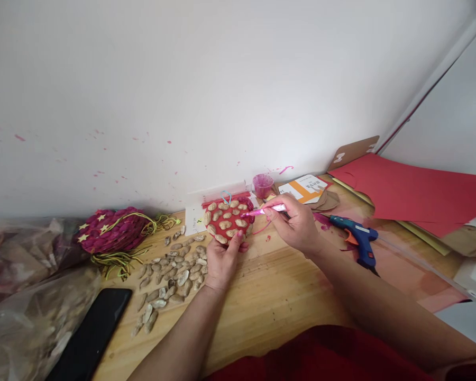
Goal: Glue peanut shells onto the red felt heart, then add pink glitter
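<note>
My left hand grips a red round piece by its lower edge, thumb on the front. Rows of peanut shells are fixed to its face, and its right rim is coloured magenta. A light blue loop stands at its top. Pinched in my right hand is a slim paintbrush with a pale handle and pink tip, which points left and meets the shells at the right side of the piece. Loose peanut shells lie on the table left of my left hand.
A cup of pink paint stands by the wall. To the right are a blue glue gun, a white and orange card and red sheets. Finished-looking magenta shell pieces, plastic bags and a black phone occupy the left.
</note>
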`<control>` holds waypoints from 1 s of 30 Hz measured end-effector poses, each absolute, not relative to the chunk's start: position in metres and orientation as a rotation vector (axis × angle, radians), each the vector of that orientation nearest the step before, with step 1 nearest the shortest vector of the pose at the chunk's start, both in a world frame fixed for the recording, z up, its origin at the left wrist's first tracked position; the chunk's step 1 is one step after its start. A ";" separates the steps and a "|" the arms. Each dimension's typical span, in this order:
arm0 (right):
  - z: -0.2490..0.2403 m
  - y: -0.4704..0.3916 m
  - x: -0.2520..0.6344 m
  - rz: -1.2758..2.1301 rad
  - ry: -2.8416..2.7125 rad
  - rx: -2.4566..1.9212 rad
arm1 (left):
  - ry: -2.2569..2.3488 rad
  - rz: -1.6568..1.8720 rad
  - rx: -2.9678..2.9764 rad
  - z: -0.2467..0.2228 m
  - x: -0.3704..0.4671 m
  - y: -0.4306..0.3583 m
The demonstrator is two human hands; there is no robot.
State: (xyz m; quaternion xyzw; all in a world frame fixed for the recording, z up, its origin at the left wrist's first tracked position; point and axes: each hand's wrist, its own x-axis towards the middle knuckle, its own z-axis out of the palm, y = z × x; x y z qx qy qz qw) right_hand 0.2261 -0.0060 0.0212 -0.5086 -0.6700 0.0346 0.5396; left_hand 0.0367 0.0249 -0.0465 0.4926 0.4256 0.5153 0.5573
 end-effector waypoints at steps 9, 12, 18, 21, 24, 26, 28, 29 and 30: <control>0.023 -0.007 0.225 0.124 -1.561 -1.245 | 1.015 1.220 1.146 -0.044 0.038 0.025; 0.024 -0.007 0.226 0.101 -1.542 -1.246 | 1.001 1.235 1.149 -0.040 0.039 0.024; 0.022 -0.007 0.225 0.162 -1.568 -1.222 | 1.001 1.227 1.160 -0.039 0.040 0.024; 0.021 -0.005 0.226 0.122 -1.543 -1.236 | 1.011 1.228 1.158 -0.039 0.040 0.025; 0.022 -0.004 0.227 0.140 -1.514 -1.247 | 1.030 1.211 1.185 -0.040 0.039 0.025; 0.022 -0.004 0.228 0.164 -1.513 -1.241 | 1.037 1.201 1.200 -0.042 0.039 0.026; 0.022 -0.003 0.229 0.165 -1.521 -1.245 | 1.034 1.211 1.202 -0.045 0.039 0.026; 0.021 -0.003 0.230 0.158 -1.515 -1.252 | 1.032 1.221 1.202 -0.046 0.039 0.027; 0.021 -0.002 0.231 0.155 -1.506 -1.257 | 1.029 1.230 1.205 -0.047 0.039 0.027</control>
